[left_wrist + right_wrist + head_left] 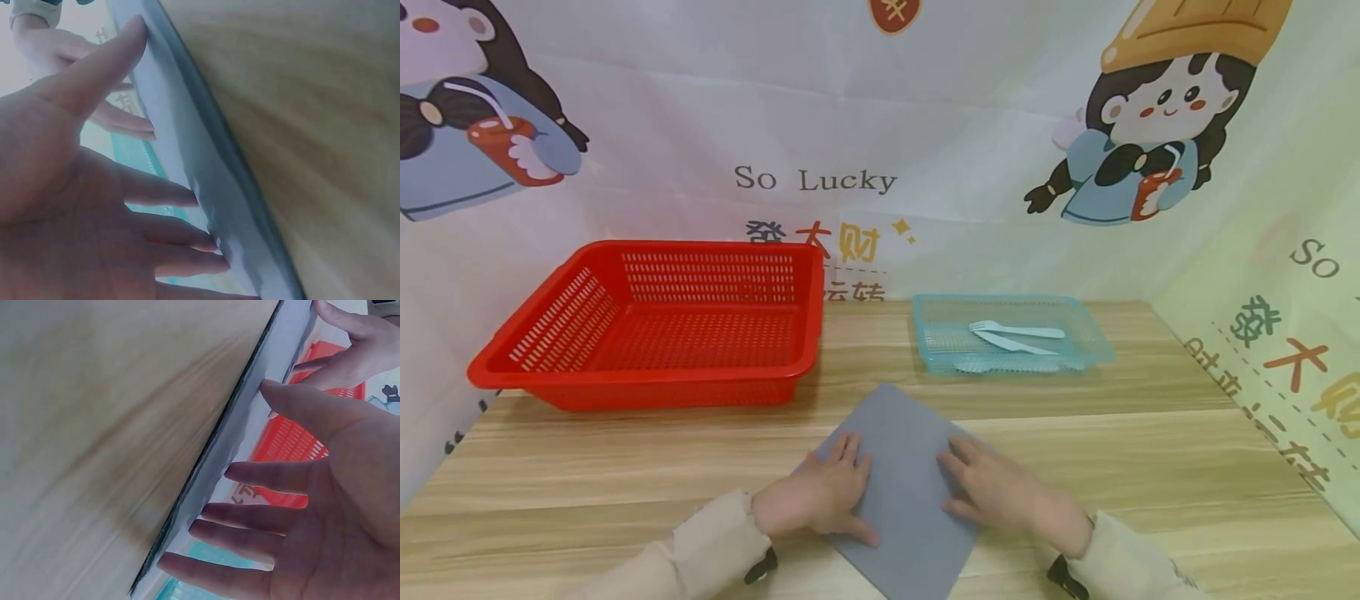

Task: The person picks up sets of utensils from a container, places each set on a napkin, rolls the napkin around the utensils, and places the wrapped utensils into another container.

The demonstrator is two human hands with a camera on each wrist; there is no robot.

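Note:
A flat grey square sheet [906, 483] lies on the wooden table, turned so one corner points toward the back. On its left part rests my left hand [820, 496], fingers spread and fingertips touching the surface. My right hand [1000, 492] touches the right part, its fingers slightly bent. In the left wrist view, the thumb and fingertips of the left hand [94, 187] meet the grey sheet [187, 144]. The right wrist view has the right hand [300, 481] with its fingertips along the sheet [240, 419]. Neither hand grips anything.
A red plastic basket [662, 379] stands at the back left. At the back right is a light blue tray [922, 333] holding a pale fork [1030, 332] and a pale knife [1011, 343]. Behind the table [1120, 458] hangs a printed cloth [850, 108].

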